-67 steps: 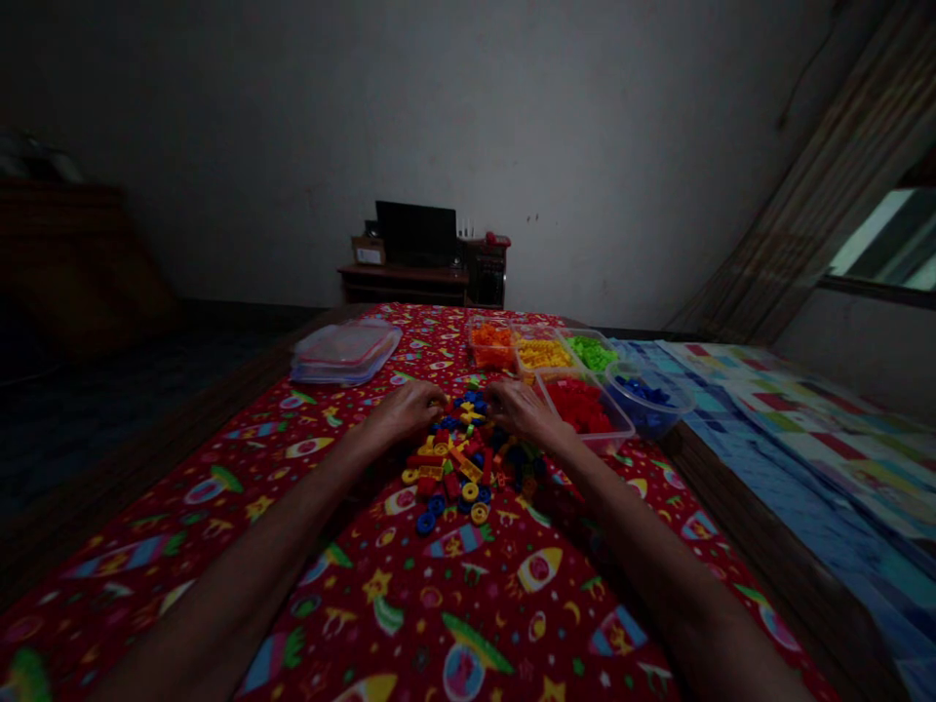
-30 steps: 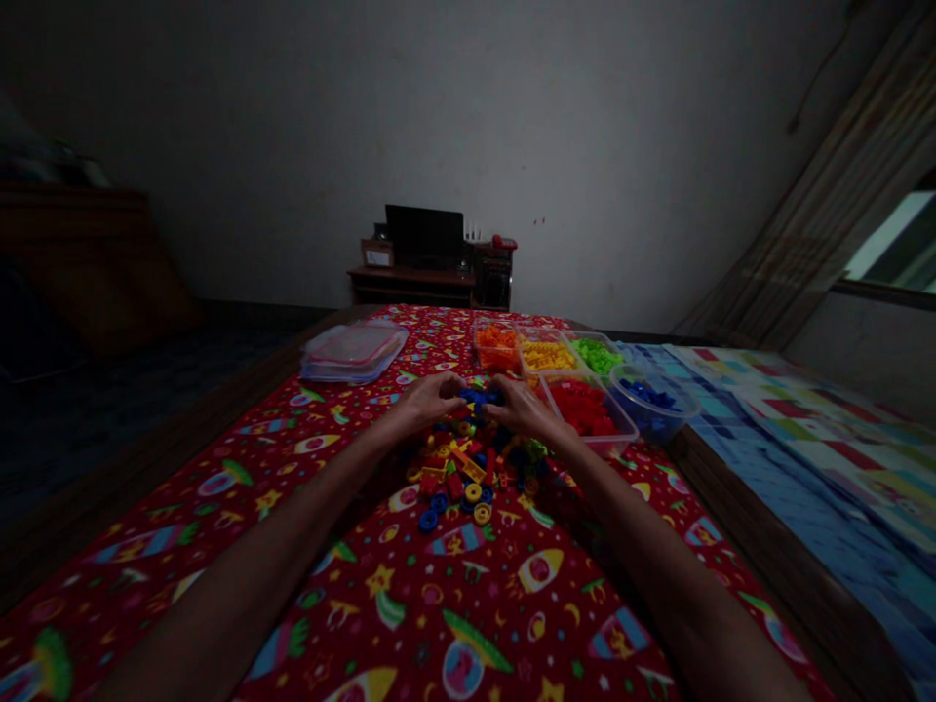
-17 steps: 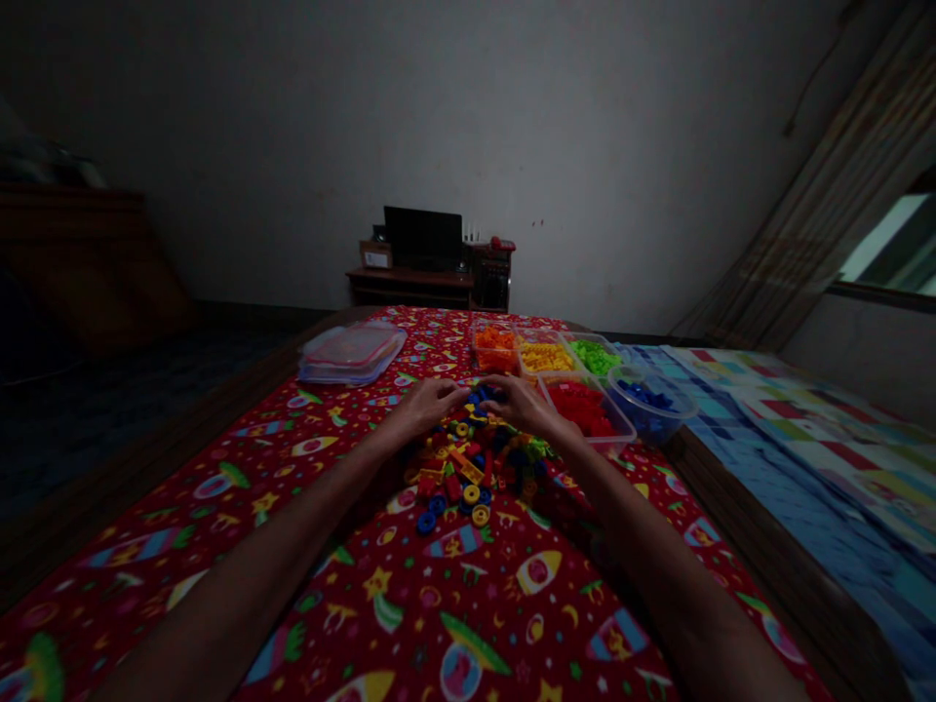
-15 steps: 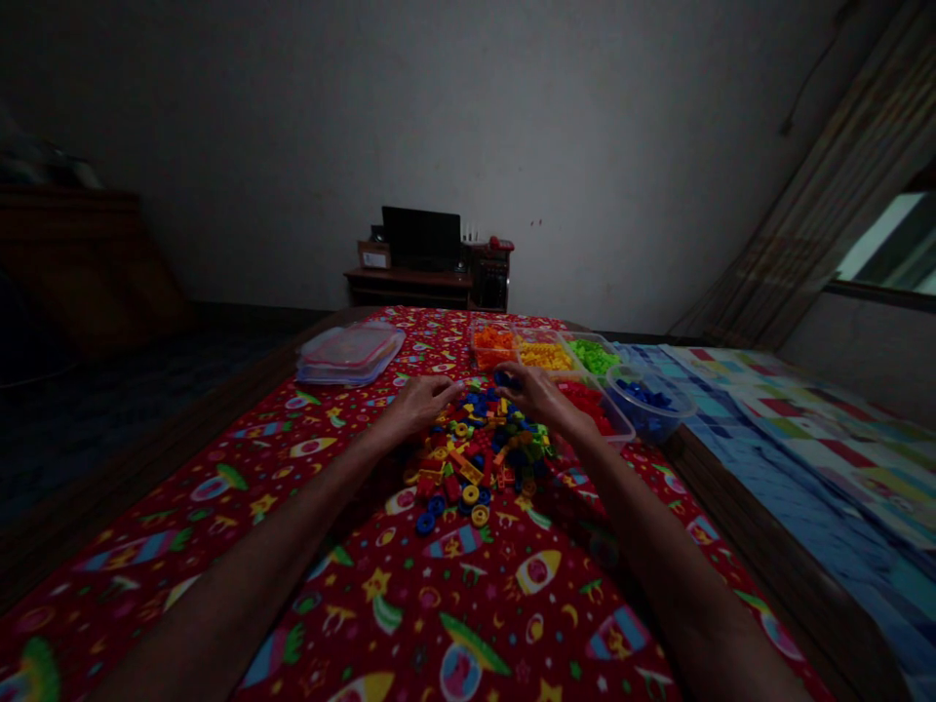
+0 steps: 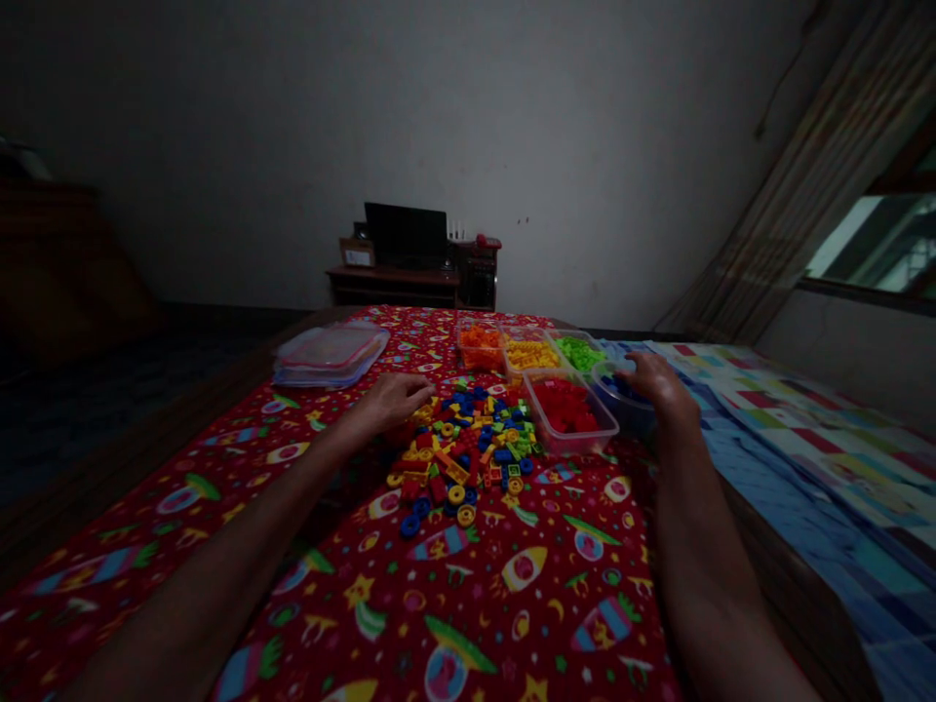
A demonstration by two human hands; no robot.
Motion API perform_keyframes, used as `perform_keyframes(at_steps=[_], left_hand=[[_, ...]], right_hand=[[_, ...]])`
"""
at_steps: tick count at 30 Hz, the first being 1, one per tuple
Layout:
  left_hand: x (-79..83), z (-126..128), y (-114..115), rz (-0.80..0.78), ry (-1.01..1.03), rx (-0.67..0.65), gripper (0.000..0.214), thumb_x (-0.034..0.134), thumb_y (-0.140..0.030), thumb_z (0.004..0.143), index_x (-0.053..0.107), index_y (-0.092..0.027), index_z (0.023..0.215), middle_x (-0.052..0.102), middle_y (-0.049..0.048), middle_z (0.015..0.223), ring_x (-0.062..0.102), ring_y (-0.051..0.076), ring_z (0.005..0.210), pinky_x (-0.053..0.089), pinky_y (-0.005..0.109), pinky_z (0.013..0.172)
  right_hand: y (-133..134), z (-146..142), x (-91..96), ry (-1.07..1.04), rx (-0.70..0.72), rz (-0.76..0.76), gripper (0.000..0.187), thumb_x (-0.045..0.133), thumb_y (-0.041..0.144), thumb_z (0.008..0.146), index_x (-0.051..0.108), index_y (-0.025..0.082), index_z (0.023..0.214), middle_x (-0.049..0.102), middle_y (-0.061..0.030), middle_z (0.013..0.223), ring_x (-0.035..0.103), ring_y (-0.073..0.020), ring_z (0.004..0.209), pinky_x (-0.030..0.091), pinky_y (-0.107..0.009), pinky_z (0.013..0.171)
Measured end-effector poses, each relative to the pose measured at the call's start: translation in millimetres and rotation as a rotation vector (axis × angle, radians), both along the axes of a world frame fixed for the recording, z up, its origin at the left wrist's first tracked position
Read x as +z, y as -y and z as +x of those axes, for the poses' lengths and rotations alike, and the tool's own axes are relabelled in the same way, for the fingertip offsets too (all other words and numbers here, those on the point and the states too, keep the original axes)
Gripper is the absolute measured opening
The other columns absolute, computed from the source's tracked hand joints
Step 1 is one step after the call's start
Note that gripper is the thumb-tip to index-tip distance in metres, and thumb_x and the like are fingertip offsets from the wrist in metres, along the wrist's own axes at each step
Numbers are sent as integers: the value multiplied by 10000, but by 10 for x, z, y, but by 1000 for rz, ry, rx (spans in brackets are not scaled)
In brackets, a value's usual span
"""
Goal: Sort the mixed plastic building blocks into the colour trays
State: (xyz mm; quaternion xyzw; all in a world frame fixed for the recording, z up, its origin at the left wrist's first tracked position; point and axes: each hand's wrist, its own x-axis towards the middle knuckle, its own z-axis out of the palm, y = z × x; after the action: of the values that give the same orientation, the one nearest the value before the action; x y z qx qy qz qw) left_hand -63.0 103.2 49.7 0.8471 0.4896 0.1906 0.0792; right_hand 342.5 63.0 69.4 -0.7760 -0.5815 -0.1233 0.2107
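Note:
A heap of mixed toy building blocks [image 5: 468, 444], with small wheels at its near edge, lies on the red patterned tablecloth [image 5: 512, 604]. At the heap's far left edge is my left hand [image 5: 395, 402]; its thumb and forefinger look slightly apart, and I make out nothing between them. My right hand [image 5: 662, 385] hangs over the round clear bowl [image 5: 621, 405] of blue blocks, its fingers spread and partly covering the rim. No block shows clearly in its fingers. Beside the bowl stands a clear tub of red blocks [image 5: 566, 405].
Behind the red tub are tubs of orange blocks [image 5: 481, 341], yellow blocks [image 5: 531, 355] and green blocks [image 5: 579, 351]. Stacked clear lids [image 5: 329, 356] lie at the far left. A bed [image 5: 790, 468] adjoins the table's right side. A monitor [image 5: 406, 234] stands by the far wall.
My right hand has moved right from the heap, where it held a blue block, to above the blue bowl. My left hand stays by the heap. The view has turned slightly right.

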Motion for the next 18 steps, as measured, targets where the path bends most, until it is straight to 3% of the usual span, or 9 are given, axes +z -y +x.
perform_keyframes(at_steps=[5, 9, 13, 16, 18], left_hand=[[-33, -8, -27, 8, -55, -33, 395, 370, -402, 825, 633, -144, 685, 620, 19, 625, 514, 133, 581, 328, 226, 548], [-126, -19, -71, 12, -59, -58, 354, 405, -358, 824, 690, -149, 806, 691, 44, 755, 582, 155, 661, 376, 231, 606], [-204, 2, -60, 18, -76, -100, 297, 439, -260, 804, 701, -168, 911, 712, 60, 902, 623, 178, 802, 423, 240, 713], [-287, 34, -62, 24, -90, -124, 265, 469, -227, 791, 699, -173, 911, 709, 64, 917, 623, 180, 841, 436, 242, 750], [-345, 50, -78, 32, -97, -143, 250, 482, -216, 785, 697, -170, 905, 704, 68, 905, 620, 177, 841, 437, 238, 747]], right_hand=[[-61, -269, 165, -5, 67, 218, 327, 443, 235, 847, 662, 111, 1056, 672, -168, 993, 596, -255, 951, 410, -374, 884], [-101, -848, 201, -17, 317, 190, 284, 454, 215, 850, 673, 147, 1018, 688, -131, 903, 612, -212, 822, 430, -308, 757], [-68, -1421, 2, -1, 628, 4, 245, 461, 147, 838, 671, 155, 965, 675, -88, 801, 568, -154, 678, 382, -252, 622], [-27, -1690, -189, 78, 733, -104, 224, 453, 125, 841, 670, 146, 894, 652, -77, 745, 525, -140, 620, 341, -251, 585], [-24, -1808, -304, 109, 772, -96, 220, 462, 139, 850, 657, 148, 953, 654, -83, 798, 532, -147, 658, 341, -252, 604]])
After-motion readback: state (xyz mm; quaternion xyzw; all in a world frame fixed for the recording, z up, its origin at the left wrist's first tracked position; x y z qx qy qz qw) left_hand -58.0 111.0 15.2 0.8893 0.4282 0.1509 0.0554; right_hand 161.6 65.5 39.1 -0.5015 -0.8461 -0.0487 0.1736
